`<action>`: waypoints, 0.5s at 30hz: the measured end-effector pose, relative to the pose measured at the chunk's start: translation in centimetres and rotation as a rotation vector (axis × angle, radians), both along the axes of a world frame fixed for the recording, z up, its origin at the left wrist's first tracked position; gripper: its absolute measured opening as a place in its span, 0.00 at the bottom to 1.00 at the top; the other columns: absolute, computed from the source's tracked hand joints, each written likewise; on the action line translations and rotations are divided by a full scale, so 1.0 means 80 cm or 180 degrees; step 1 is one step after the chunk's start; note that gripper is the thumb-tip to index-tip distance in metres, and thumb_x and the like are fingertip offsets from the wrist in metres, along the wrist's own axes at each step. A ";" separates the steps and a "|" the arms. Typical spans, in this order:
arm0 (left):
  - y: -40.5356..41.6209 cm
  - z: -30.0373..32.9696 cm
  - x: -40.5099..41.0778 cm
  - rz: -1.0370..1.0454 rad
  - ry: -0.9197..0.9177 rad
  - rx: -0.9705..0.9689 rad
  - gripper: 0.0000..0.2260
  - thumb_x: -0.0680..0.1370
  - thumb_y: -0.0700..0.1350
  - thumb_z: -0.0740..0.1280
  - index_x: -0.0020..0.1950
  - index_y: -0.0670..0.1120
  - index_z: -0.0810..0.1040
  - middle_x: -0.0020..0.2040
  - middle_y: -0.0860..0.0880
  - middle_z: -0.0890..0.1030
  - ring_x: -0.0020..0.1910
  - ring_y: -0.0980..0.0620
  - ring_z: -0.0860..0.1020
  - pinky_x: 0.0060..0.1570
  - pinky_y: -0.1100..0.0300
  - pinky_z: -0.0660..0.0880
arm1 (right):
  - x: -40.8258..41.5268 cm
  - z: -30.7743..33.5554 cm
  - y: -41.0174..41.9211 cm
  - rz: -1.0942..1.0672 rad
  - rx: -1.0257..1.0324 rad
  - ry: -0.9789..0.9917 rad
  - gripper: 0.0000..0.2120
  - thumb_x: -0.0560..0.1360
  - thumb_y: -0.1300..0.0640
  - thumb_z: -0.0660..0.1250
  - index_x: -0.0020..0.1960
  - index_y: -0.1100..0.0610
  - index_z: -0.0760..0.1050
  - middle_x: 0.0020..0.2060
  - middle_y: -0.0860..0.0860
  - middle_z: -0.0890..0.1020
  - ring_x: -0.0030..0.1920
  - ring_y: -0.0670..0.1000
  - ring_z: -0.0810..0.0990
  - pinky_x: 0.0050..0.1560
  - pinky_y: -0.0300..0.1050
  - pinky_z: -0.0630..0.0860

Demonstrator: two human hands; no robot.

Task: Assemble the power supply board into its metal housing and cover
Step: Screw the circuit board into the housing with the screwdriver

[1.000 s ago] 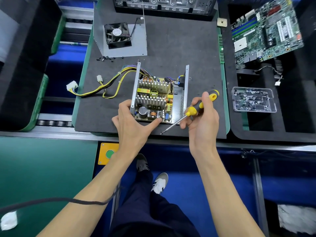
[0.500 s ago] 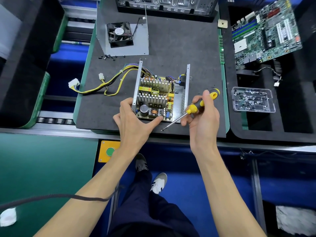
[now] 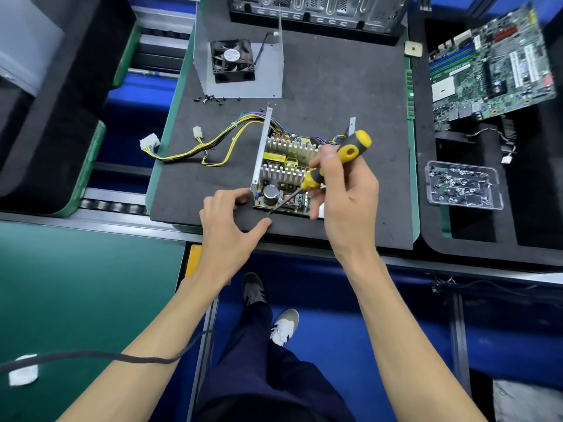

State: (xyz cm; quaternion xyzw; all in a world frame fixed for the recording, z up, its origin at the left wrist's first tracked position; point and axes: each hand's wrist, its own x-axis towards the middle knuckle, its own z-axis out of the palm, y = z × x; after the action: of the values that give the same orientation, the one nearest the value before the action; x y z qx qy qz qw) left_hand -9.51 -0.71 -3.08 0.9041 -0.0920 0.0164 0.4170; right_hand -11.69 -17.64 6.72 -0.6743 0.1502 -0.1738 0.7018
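Note:
The power supply board (image 3: 285,169), with silver heatsinks and a black capacitor, sits inside its open metal housing (image 3: 261,150) on the black mat. My right hand (image 3: 344,190) grips a yellow and black screwdriver (image 3: 330,162), its tip slanting down to the board's near left corner. My left hand (image 3: 228,222) rests on the mat beside the housing's near left corner, fingers loosely curled, thumb pointing at the screwdriver tip, holding nothing. The metal cover (image 3: 268,74) with a black fan (image 3: 233,60) lies farther back on the mat.
Yellow and black cables with white plugs (image 3: 149,143) trail left from the housing. Several loose black screws (image 3: 210,99) lie before the cover. A clear tray of screws (image 3: 461,185) and a green motherboard (image 3: 490,65) are at the right. A computer case (image 3: 316,10) stands at the back.
My right hand swung the screwdriver left over the board and tipped its point down to the near left corner. My left hand let go of the housing and drew back onto the mat.

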 end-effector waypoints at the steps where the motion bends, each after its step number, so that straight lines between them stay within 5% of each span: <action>1: 0.002 0.000 0.000 -0.0015 0.0004 0.0007 0.23 0.71 0.48 0.79 0.62 0.51 0.74 0.54 0.57 0.73 0.53 0.58 0.66 0.54 0.61 0.62 | 0.003 -0.002 0.004 0.0072 -0.0188 -0.0015 0.18 0.81 0.47 0.63 0.46 0.63 0.75 0.33 0.51 0.77 0.28 0.56 0.75 0.24 0.47 0.73; 4: 0.004 0.003 0.002 -0.0046 0.0020 -0.0056 0.20 0.71 0.47 0.78 0.60 0.51 0.76 0.53 0.56 0.73 0.52 0.57 0.67 0.55 0.58 0.64 | 0.013 -0.010 0.016 0.0215 -0.0766 -0.0097 0.15 0.81 0.46 0.64 0.46 0.58 0.74 0.38 0.59 0.77 0.30 0.62 0.76 0.32 0.60 0.77; 7: 0.005 0.006 0.003 -0.0091 0.0057 -0.0081 0.19 0.71 0.46 0.78 0.60 0.51 0.77 0.53 0.55 0.74 0.53 0.56 0.68 0.57 0.58 0.64 | 0.022 -0.018 0.022 0.0351 -0.1193 -0.0198 0.10 0.82 0.47 0.64 0.45 0.50 0.72 0.38 0.51 0.74 0.34 0.62 0.77 0.34 0.62 0.76; 15: 0.009 0.007 0.003 -0.0199 0.0104 -0.0060 0.18 0.72 0.47 0.78 0.60 0.52 0.78 0.54 0.55 0.75 0.55 0.53 0.70 0.59 0.57 0.64 | 0.031 -0.037 0.024 0.0476 -0.1534 -0.0214 0.13 0.83 0.47 0.63 0.48 0.57 0.74 0.40 0.53 0.74 0.34 0.61 0.77 0.33 0.63 0.76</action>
State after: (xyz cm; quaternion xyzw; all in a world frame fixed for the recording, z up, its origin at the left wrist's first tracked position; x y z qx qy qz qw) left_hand -9.26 0.04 -2.48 0.8970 -0.1132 -0.0106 0.4272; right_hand -9.17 -15.72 3.72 -0.8252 0.0308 -0.1746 0.5363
